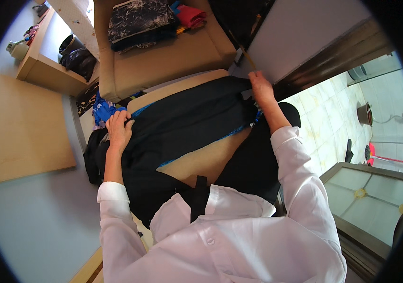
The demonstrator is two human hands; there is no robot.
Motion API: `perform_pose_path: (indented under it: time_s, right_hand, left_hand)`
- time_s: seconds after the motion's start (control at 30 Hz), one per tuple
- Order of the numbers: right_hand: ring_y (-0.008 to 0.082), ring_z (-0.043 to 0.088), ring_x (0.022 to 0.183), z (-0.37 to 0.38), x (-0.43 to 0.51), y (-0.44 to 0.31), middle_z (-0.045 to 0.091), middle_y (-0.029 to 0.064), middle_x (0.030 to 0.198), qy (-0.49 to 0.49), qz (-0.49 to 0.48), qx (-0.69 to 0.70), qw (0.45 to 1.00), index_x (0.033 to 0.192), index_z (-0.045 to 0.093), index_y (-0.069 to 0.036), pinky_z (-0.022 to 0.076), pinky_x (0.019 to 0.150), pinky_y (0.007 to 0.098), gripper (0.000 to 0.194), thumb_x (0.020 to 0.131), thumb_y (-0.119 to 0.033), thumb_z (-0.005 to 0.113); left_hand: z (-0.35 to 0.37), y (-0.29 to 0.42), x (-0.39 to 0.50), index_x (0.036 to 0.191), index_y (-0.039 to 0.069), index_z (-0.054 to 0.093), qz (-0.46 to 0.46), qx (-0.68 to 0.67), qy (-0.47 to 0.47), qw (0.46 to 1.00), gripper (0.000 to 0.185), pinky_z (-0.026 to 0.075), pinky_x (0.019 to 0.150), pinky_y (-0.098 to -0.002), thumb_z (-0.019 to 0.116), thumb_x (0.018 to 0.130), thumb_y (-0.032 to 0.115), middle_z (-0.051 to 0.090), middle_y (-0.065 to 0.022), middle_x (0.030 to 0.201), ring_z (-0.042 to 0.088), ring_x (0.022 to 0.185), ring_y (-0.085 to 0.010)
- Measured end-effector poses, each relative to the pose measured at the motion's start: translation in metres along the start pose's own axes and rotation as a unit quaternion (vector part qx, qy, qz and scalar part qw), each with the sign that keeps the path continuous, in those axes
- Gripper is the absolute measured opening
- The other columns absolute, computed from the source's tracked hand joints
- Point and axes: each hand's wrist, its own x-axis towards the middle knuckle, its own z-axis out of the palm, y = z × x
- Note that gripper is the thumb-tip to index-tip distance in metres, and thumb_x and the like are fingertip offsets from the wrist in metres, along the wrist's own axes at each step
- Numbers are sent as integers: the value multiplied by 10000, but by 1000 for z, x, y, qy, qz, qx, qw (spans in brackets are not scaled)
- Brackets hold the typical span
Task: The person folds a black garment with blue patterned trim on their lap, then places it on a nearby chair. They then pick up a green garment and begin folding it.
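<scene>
A black cloth garment [187, 123] lies stretched across a tan cushioned seat [201, 155] in front of me, with shiny blue material showing along its edges. At its left end, my left hand [119, 129] pinches the cloth between thumb and fingers. My right hand [261, 86] grips the garment's far right corner; the fingertips are partly hidden. Between my hands the cloth is fairly flat, with soft wrinkles. More dark cloth is bunched below my left wrist.
A folded patterned black cloth [141, 19] and a red bundle [191, 16] rest on a tan sofa seat [173, 58]. Blue clothing [103, 109] lies beyond my left hand. A wooden cabinet [51, 70] stands far left, a dark-framed doorway [329, 53] at right.
</scene>
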Motion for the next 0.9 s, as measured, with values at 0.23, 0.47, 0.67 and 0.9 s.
perform_pose_path:
  time_s: [0.23,0.47,0.67,0.9]
  right_hand:
    - [390,684,1100,8,-3,8,676,193,1223,-131,2,59,990,1237,648,-122,562,932,456,333,925,-48,558]
    - [251,637,1189,-33,-10,25,708,104,1209,-318,64,367,872,1308,622,-80,486,1039,366,430,945,-277,740]
    - [323,546,1345,-21,-49,22,605,183,1414,-335,116,401,845,1457,510,-106,423,1148,415,666,892,-310,799]
    - [355,528,1372,-1,-85,-2,582,221,1442,-227,216,475,822,1495,476,-31,414,1149,401,772,886,-378,801]
  left_hand:
    - [-14,54,-18,1133,112,618,125,111,75,983,452,413,1002,-456,816,734,41,573,-94,1136,557,1120,-328]
    - [30,128,-51,1164,67,668,125,-48,-93,987,423,440,954,-436,834,784,152,588,-115,1095,557,1061,-321]
    - [53,119,-64,1218,60,662,145,3,-4,989,456,415,995,-443,820,800,153,574,-109,1113,538,1080,-321]
    - [71,112,-58,1137,112,658,116,-9,32,993,285,405,995,-453,749,872,159,578,-82,1069,537,1061,-310]
